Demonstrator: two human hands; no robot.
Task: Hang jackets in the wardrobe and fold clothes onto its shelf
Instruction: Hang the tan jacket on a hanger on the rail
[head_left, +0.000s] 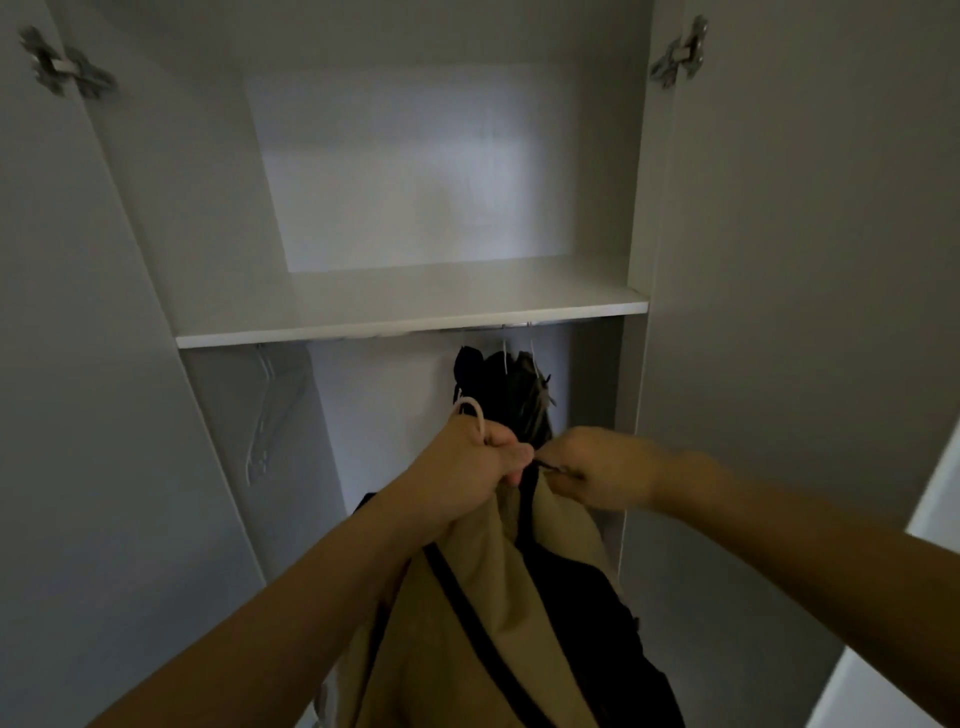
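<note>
both hands grip the tan jacket.

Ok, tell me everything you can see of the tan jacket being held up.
The tan jacket looks like soft woven cloth with narrow dark trim and a black lining or panel on its right side. It hangs limp in front of the open wardrobe, below the shelf. The left hand grips its top together with a white hanger hook; the right hand pinches the collar edge beside it.
</note>
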